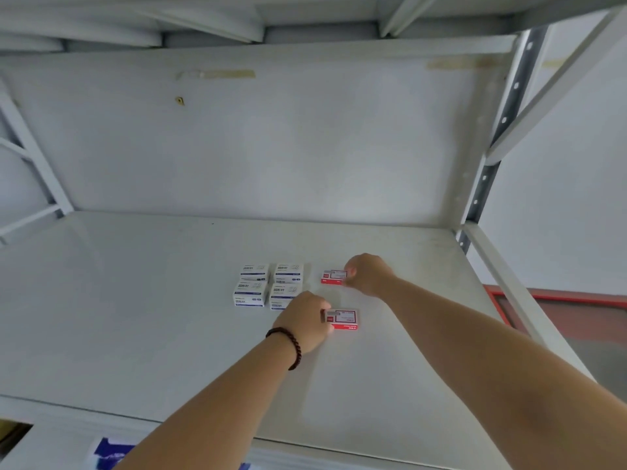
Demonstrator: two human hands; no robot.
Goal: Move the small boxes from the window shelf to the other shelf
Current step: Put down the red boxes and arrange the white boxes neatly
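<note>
Each hand grips a red box on the shelf [169, 317]: left hand [307, 322] the near box [344, 320], right hand [368, 274] the far box [334, 277]. They should set them flat, in line, just right of the white boxes [268, 286], then let go gently.

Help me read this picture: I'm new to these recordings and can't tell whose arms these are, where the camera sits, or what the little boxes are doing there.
There is no machine here. A person wears a wide-angle camera on the head, looking forward and down, so the two bare arms reaching in from the bottom are their own. The wide lens bends the straight edges.

The pale surface is a metal shelf with a back panel and another shelf above. On it sit four white-and-blue boxes, packed close in a two-by-two block. To their right lie two red-and-white boxes, set apart from each other.

The left hand, with a dark bead bracelet on its wrist, grips the nearer red box. The right hand grips the farther red box. Both boxes seem to rest on the shelf.
</note>
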